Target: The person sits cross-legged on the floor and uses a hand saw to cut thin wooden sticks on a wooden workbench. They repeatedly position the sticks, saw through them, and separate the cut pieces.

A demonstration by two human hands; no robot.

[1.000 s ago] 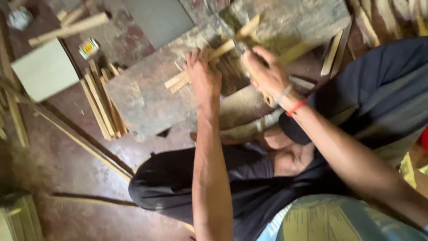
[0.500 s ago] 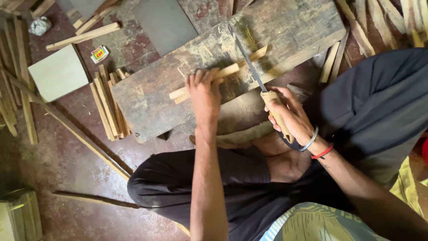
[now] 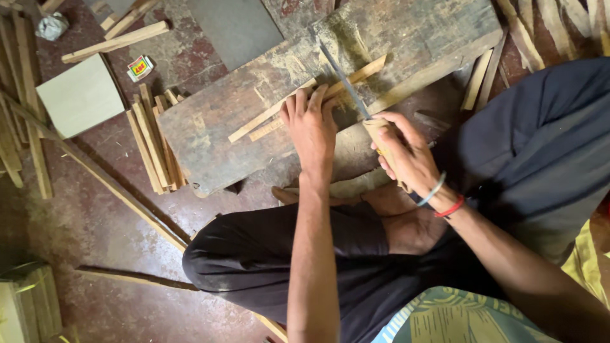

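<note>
My left hand [image 3: 311, 124] presses flat on thin wooden strips [image 3: 270, 116] that lie across a worn wooden board [image 3: 210, 127] on the floor. My right hand [image 3: 401, 147] grips the pale handle of a long narrow blade [image 3: 343, 79]. The blade's edge rests on a strip just right of my left fingers, its tip pointing away from me. Bangles, one red, circle my right wrist. I sit on the floor with my legs in dark trousers folded below the board.
A pile of cut wooden strips [image 3: 152, 143] lies left of the board. A pale square panel [image 3: 79, 95], a small matchbox [image 3: 140, 67], a grey slab [image 3: 238, 28] and long sticks [image 3: 117, 41] are scattered on the reddish floor. More strips [image 3: 527, 32] lie at the upper right.
My right hand drew back from the board toward me, then returned; the blade now lies against the strip. My left hand stayed pressed on the strips. The view moved closer.
</note>
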